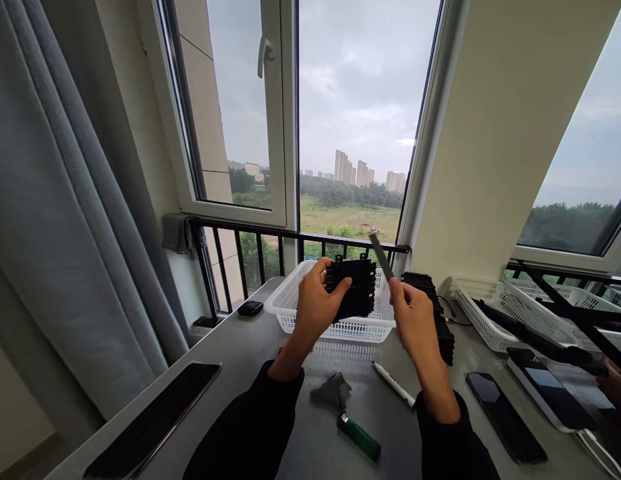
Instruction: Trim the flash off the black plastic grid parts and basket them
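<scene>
My left hand (317, 297) is closed on a black plastic part (354, 290) with toothed side edges and small tabs on top. It holds the part up over a white basket (360, 330), thumb across its face. My right hand (415, 317) grips a flat grey metal file (381, 257) by its lower end, with the blade pointing up and left. The file stands just right of the black part, apart from it. More black toothed parts (443, 337) lie stacked behind my right hand, partly hidden by it.
On the grey table (270, 413) lie a white marker (394, 385), a grey cloth scrap (334, 392), a green cylindrical object (359, 438), a tablet (155, 420) and a phone (505, 417). Further right are more baskets (490, 327) and another person's hand (615, 383).
</scene>
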Demonstrator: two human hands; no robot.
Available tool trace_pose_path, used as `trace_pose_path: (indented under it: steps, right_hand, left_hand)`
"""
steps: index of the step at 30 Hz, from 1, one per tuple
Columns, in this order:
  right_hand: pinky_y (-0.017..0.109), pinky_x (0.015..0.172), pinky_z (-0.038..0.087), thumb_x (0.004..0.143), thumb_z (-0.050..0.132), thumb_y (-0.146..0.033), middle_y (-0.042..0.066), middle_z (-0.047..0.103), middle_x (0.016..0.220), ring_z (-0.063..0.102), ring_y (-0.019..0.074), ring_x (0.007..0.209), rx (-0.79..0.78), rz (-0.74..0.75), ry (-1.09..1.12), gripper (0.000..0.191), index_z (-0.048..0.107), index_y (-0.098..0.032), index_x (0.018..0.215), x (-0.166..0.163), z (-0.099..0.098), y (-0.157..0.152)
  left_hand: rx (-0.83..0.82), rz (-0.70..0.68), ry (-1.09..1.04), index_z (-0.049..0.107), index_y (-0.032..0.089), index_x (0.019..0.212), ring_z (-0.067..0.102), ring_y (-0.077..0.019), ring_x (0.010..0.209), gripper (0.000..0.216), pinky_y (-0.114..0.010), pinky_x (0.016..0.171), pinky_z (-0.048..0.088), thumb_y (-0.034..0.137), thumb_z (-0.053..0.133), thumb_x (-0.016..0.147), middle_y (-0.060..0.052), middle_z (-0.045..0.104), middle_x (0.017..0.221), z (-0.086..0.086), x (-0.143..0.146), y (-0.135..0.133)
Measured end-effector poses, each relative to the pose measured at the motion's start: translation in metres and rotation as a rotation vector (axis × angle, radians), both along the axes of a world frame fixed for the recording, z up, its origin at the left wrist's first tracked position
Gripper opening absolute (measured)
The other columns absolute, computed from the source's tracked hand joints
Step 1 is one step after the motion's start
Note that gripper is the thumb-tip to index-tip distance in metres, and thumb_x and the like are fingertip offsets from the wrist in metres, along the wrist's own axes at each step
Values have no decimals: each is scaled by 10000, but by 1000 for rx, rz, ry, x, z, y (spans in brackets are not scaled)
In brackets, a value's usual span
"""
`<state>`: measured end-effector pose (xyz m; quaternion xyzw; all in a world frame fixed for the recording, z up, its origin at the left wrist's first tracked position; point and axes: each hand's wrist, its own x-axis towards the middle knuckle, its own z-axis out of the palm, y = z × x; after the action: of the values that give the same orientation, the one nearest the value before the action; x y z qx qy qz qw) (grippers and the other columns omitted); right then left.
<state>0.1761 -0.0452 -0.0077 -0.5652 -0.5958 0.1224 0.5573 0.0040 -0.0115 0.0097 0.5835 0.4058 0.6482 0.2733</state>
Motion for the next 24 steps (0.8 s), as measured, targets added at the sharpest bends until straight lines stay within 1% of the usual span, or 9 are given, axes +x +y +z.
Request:
trace_pose_path:
  steps: [3,6,9,12,14,16,18,20,24]
  right_hand:
    - [231,432,265,874,430,-693,-7,524,596,417,103,456,-51,124,227,569,620,-169,764,8,3,1]
    - [206,351,213,788,518,-741,-20,534,592,358,68,374,-162,269,413,601,638,-158,862,5,5,3]
    - [171,315,176,731,635,-694,-33,558,580,309,38,338,-278,411,526,579,629,-158,947,0,5,3]
    - [150,301,162,701,728,-602,-29,599,606,269,16,333,-373,584,604,594,609,-160,1079,0,7,0]
    - [142,299,159,677,779,-540,-73,535,558,247,12,340,-401,647,673,645,595,-160,1165,1,10,-2]
    - [135,304,158,640,828,-473,-123,416,518,227,8,355,-381,637,747,679,599,-158,1195,1,12,-4]
    - [135,309,158,596,865,-423,-142,333,517,217,6,371,-322,585,799,672,627,-150,1163,1,13,-4]
    - [145,312,164,572,876,-410,-132,351,539,229,5,380,-251,535,822,649,650,-143,1118,0,12,-3]
    - [171,321,165,565,867,-430,-112,406,577,245,10,386,-132,435,828,640,660,-146,1100,-1,10,1]
  left_hand:
    - [-10,-66,-106,593,178,992,673,-238,913,419,-357,845,520,315,785,645,-60,696,927,-2,0,5]
    - [-31,-249,-231,585,167,990,662,-236,972,436,-371,899,506,310,798,637,-62,699,963,-2,0,5]
    - [22,-375,-281,575,181,924,655,-199,903,380,-347,884,506,293,805,643,-15,675,876,-1,1,4]
    - [101,-456,-254,551,193,855,635,-167,830,333,-319,850,508,301,806,670,9,630,807,0,2,3]
    - [155,-475,-249,533,198,824,634,-163,866,328,-305,861,507,320,804,686,1,630,842,1,3,3]
    - [160,-451,-277,524,210,851,633,-154,894,378,-280,847,512,325,828,659,4,635,897,1,4,2]
    - [95,-420,-310,514,231,923,638,-144,853,483,-260,780,525,341,860,605,22,635,896,2,5,2]
    - [10,-426,-317,518,235,981,645,-156,809,551,-263,718,533,385,866,580,21,646,862,2,6,2]
    - [-127,-526,-338,613,185,971,673,-214,840,472,-306,707,548,475,798,648,-39,698,844,3,6,2]
